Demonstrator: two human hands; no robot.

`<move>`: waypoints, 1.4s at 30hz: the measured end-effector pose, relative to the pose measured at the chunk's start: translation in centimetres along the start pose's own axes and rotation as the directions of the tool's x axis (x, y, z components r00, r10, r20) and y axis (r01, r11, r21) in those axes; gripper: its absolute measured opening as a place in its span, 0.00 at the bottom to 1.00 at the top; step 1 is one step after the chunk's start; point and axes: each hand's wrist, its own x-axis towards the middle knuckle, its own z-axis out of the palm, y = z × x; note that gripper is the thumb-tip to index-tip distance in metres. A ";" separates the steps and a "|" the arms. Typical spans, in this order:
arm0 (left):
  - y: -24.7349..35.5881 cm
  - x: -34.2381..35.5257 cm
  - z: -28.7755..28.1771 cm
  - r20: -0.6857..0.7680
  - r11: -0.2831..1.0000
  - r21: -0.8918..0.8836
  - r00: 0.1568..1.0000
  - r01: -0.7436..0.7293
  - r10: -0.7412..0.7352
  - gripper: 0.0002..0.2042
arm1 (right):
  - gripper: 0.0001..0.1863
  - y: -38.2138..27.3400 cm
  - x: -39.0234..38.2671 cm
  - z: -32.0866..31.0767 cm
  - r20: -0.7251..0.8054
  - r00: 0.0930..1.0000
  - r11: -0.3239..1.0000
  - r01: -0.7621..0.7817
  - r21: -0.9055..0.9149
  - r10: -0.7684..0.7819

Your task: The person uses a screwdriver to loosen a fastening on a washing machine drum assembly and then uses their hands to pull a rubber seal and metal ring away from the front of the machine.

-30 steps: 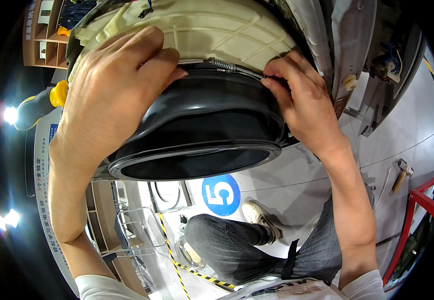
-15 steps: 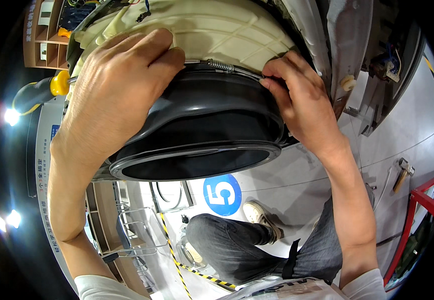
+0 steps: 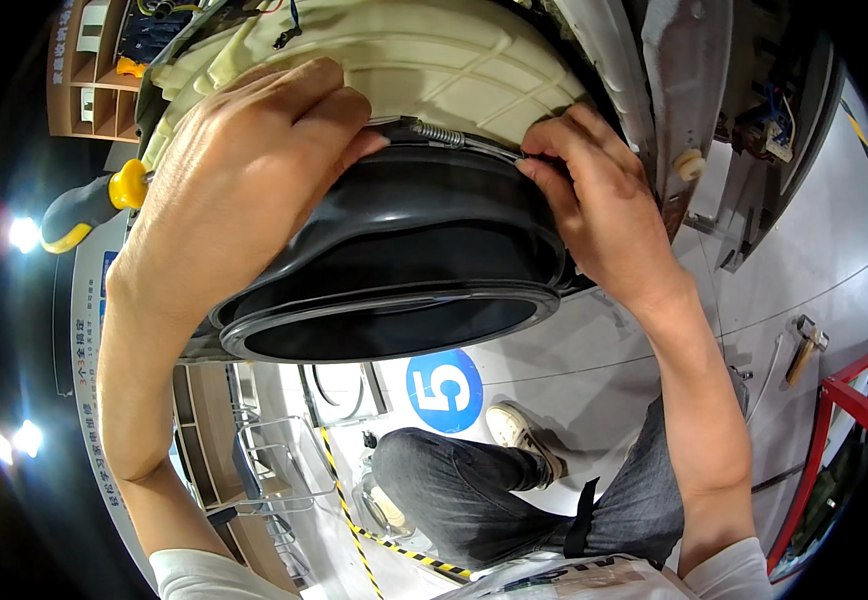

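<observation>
A black rubber door gasket [image 3: 404, 240] sits on the cream plastic washer tub [image 3: 424, 60]. A wire clamp ring with a coil spring [image 3: 434, 132] runs along the gasket's upper edge. My left hand [image 3: 244, 170] presses over the gasket's left shoulder, its fingertips on the wire near the spring. A black and yellow screwdriver [image 3: 94, 205] pokes out from behind that hand; I cannot tell whether the hand holds it. My right hand [image 3: 594, 200] pinches the wire at the gasket's right side.
A grey metal cabinet panel [image 3: 694, 90] with wiring stands at the right. Below are my dark trousers [image 3: 494, 500], a white shoe [image 3: 524, 435], a blue round floor sign [image 3: 444, 388], a hammer [image 3: 802, 345] on the floor and a red frame [image 3: 834, 430].
The screwdriver has shifted, its handle now lower and more level. My left fingers slid slightly right toward the spring. My right hand has barely moved.
</observation>
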 end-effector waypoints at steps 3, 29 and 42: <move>-0.1 0.1 0.4 -0.017 1.000 0.000 1.000 -0.008 0.008 0.08 | 0.08 0.2 -0.1 0.0 0.008 1.000 1.000 -0.008 -0.016 0.008; -0.4 -0.6 -0.4 0.075 1.000 0.007 0.997 0.011 -0.012 0.08 | 0.07 -0.2 0.4 -0.2 0.060 0.998 0.999 -0.027 0.031 0.025; 0.0 -0.5 -0.2 0.096 0.996 0.092 0.995 0.006 -0.015 0.10 | 0.06 -0.2 0.7 -0.5 0.052 0.999 1.000 0.007 0.020 -0.008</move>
